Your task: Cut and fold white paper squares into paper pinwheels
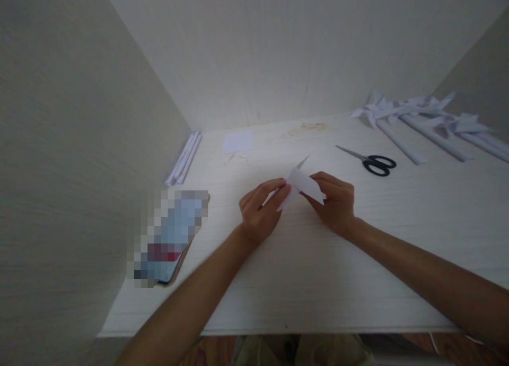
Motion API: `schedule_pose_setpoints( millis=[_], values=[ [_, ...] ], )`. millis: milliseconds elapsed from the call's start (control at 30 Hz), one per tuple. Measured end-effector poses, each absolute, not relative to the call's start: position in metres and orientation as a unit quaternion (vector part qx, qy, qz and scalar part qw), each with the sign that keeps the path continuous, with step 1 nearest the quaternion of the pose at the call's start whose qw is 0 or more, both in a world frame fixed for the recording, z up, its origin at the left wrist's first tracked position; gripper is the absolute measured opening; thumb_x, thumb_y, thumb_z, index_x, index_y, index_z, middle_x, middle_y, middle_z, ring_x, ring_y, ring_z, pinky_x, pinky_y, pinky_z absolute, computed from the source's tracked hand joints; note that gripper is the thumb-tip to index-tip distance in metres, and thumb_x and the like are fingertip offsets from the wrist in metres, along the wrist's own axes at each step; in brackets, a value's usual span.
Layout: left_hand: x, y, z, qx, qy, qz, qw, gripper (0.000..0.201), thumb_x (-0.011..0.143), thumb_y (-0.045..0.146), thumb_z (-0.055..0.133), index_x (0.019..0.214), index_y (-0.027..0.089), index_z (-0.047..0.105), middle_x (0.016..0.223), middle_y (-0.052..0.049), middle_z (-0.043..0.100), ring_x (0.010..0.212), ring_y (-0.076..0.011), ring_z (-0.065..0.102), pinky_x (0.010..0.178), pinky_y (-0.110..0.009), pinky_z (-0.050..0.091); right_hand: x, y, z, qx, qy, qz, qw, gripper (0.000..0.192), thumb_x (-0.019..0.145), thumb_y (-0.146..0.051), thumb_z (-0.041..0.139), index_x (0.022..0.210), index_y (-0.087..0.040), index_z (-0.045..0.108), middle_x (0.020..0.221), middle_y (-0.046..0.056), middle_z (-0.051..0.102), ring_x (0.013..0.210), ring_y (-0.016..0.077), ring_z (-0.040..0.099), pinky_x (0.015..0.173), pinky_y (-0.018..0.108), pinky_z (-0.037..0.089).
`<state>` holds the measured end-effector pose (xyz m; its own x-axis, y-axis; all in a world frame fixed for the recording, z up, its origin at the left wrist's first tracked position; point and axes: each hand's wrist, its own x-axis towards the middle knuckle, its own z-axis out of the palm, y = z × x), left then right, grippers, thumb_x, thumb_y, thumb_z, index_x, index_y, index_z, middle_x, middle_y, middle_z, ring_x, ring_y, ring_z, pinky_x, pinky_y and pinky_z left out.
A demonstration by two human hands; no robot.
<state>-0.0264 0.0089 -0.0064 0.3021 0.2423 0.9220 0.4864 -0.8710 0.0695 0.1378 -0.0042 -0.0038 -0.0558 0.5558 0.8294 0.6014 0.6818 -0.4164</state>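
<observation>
Both of my hands hold one small piece of folded white paper point(303, 181) just above the middle of the white desk point(302, 281). My left hand point(260, 209) pinches its left side between thumb and fingers. My right hand point(336, 200) grips its right side, with a white flap lying over the fingers. A thin point of the paper sticks up toward the back.
Black-handled scissors point(371, 162) lie right of my hands. Paper pinwheels on rolled paper sticks point(421, 124) lie at the back right. Rolled paper sticks point(185, 156) rest along the left wall. A square paper sheet point(237, 141) lies at the back, a phone point(170, 238) at the left.
</observation>
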Motion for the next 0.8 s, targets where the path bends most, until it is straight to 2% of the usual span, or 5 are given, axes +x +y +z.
schedule_pose_setpoints(
  millis=[167, 400, 600, 800],
  values=[
    [-0.022, 0.008, -0.008, -0.780, -0.249, -0.572, 0.053, 0.028, 0.073, 0.007, 0.057, 0.098, 0.020, 0.062, 0.098, -0.006, 0.065, 0.087, -0.0119, 0.062, 0.072, -0.022, 0.052, 0.137, -0.003, -0.004, -0.412, -0.718, -0.026, 0.560, 0.012, 0.071, -0.009, 0.053, 0.064, -0.018, 0.058, 0.063, 0.001, 0.063, 0.055, 0.0107, 0.058, 0.048, 0.021, 0.044],
    [-0.010, 0.004, -0.002, -0.729, -0.323, -0.601, -0.049, 0.018, 0.071, 0.007, 0.059, 0.084, 0.018, 0.067, 0.088, -0.004, 0.068, 0.079, -0.0117, 0.063, 0.070, -0.024, 0.053, 0.135, -0.003, -0.005, -0.422, -0.713, -0.003, 0.560, 0.009, 0.073, -0.021, 0.061, 0.065, -0.020, 0.058, 0.058, -0.001, 0.062, 0.053, 0.0099, 0.056, 0.051, 0.022, 0.046],
    [-0.007, 0.011, -0.003, -0.654, -0.409, -0.602, -0.208, 0.020, 0.063, 0.007, 0.064, 0.078, 0.018, 0.069, 0.079, -0.001, 0.069, 0.072, -0.0125, 0.063, 0.068, -0.025, 0.052, 0.134, -0.001, -0.006, -0.434, -0.716, 0.030, 0.546, 0.007, 0.072, -0.020, 0.063, 0.065, -0.018, 0.061, 0.061, 0.001, 0.064, 0.054, 0.0098, 0.057, 0.053, 0.023, 0.047],
    [-0.005, 0.017, -0.002, -0.554, -0.462, -0.602, -0.343, 0.016, 0.057, 0.009, 0.064, 0.071, 0.017, 0.070, 0.071, -0.001, 0.070, 0.068, -0.0147, 0.064, 0.066, -0.027, 0.053, 0.135, 0.002, -0.007, -0.407, -0.730, 0.047, 0.547, 0.007, 0.074, -0.016, 0.059, 0.070, -0.019, 0.064, 0.071, 0.002, 0.068, 0.065, 0.0121, 0.062, 0.061, 0.025, 0.051]
  ],
)
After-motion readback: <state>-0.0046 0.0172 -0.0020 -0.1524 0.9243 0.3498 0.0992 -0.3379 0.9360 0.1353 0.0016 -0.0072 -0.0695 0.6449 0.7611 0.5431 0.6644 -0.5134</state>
